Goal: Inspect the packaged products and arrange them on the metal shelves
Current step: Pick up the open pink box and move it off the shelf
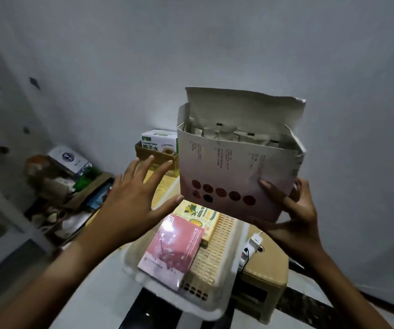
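— What lies nearest?
— A pink packet on the cream basket, a yellow box just beyond at 12 o'clock.
— And the hands?
— The left hand is spread, fingers straight, holding nothing. At its 3 o'clock the right hand grips the opened carton by its lower corner, upright, flaps raised.
— Farthest?
— A green-and-white box, at 11 o'clock from the carton.
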